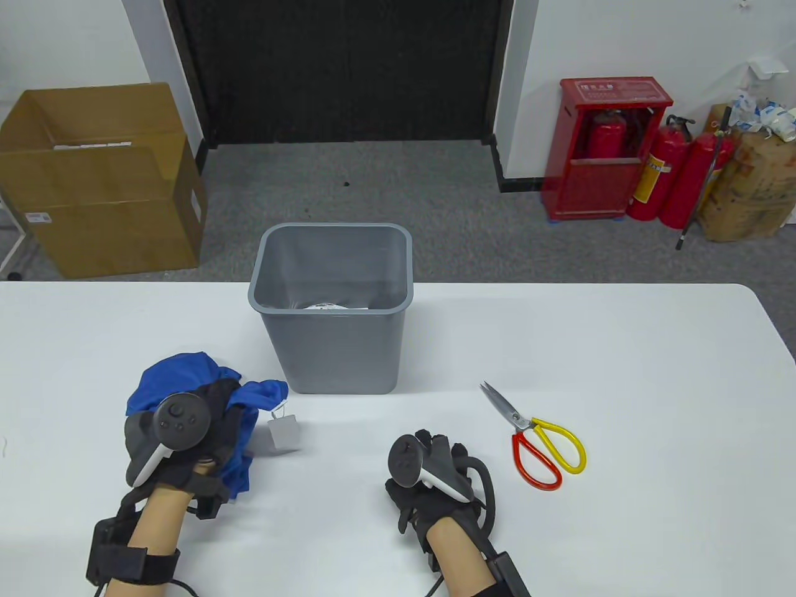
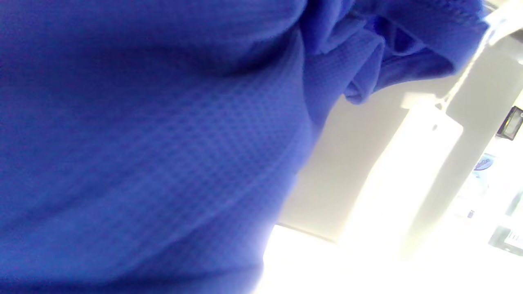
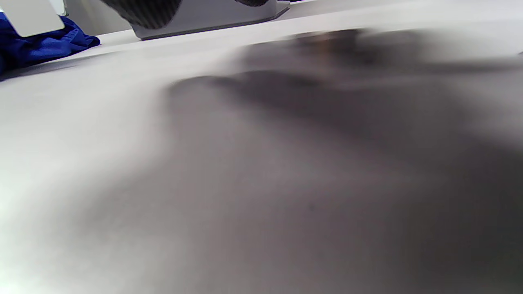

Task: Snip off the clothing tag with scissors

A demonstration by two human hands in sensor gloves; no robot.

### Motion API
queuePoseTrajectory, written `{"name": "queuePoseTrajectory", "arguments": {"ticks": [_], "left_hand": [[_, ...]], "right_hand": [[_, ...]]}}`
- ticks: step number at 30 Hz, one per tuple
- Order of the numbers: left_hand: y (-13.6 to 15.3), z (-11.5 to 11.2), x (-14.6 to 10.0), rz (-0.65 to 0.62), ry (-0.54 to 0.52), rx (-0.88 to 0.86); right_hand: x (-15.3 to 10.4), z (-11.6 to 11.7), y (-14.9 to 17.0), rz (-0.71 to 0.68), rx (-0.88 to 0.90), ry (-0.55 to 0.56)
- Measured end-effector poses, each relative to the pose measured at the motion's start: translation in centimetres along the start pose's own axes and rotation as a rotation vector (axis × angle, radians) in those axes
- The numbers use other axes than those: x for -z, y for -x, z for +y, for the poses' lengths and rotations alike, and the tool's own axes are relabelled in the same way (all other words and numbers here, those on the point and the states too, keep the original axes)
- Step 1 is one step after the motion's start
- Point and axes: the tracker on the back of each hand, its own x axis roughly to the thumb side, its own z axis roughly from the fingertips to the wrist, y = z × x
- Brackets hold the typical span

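Observation:
My left hand grips a bunched blue garment at the table's left; the cloth fills the left wrist view. A grey tag hangs from the garment on a thin string, to the right of the hand; it shows pale in the left wrist view and at the top left of the right wrist view. The scissors, with one red and one yellow handle, lie closed on the table to the right. My right hand rests on the table left of the scissors, holding nothing.
A grey waste bin stands on the white table behind the hands, with something pale at its bottom. Beyond the table, a cardboard box and a red extinguisher cabinet stand on the floor.

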Motion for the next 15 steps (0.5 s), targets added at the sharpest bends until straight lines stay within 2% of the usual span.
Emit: {"name": "queuePoseTrajectory", "arguments": {"ticks": [7, 15], "left_hand": [[0.2, -0.2, 0.1, -0.006, 0.012, -0.002], [0.4, -0.1, 0.1, -0.009, 0.020, -0.022]], "right_hand": [[0.1, -1.2, 1.5, 0.034, 0.019, 0.061], [-0.3, -4.3, 5.8, 0.143, 0.091, 0.208]]}}
